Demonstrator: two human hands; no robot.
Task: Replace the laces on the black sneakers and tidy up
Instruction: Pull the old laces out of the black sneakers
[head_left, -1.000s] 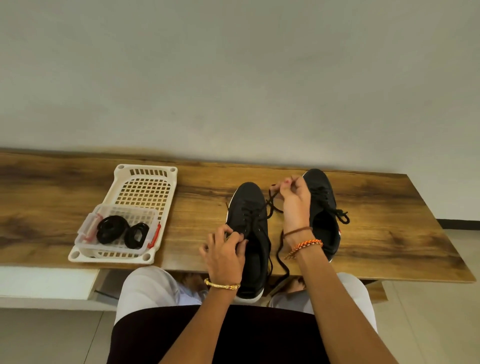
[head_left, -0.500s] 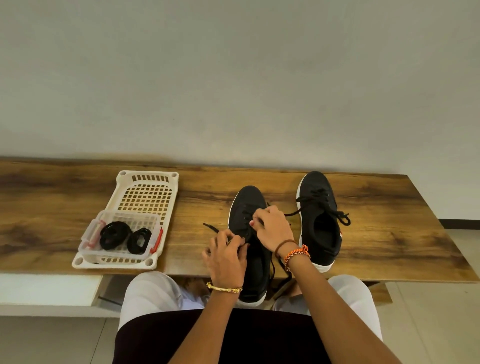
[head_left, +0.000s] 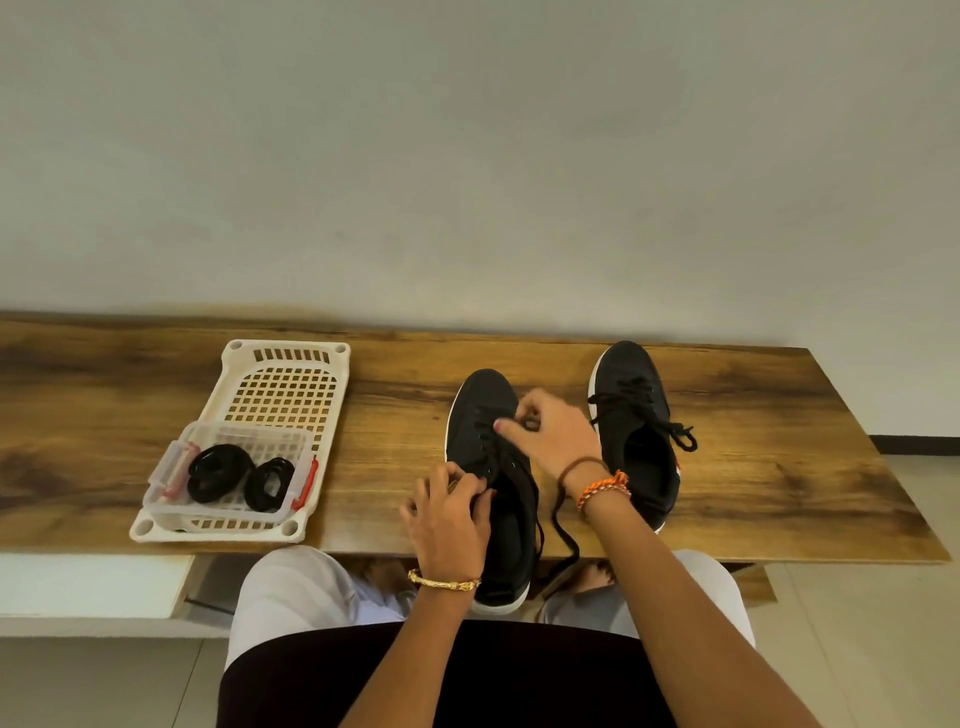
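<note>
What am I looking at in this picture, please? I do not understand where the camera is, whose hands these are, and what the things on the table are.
There is no machine here. A person wears a camera on the head, so the picture looks forward and down at that person's own two arms.

On the wooden table stand two black sneakers. The right sneaker is already laced. The left sneaker is being laced, and its heel sticks out over the table edge. The right hand works at the eyelets, fingers curled, apparently pinching the lace, which hangs loose below the wrist. The left hand grips the side of the same shoe.

Further left lies a white basket tray. On it sits a small clear box holding two coiled black bundles, probably laces.
</note>
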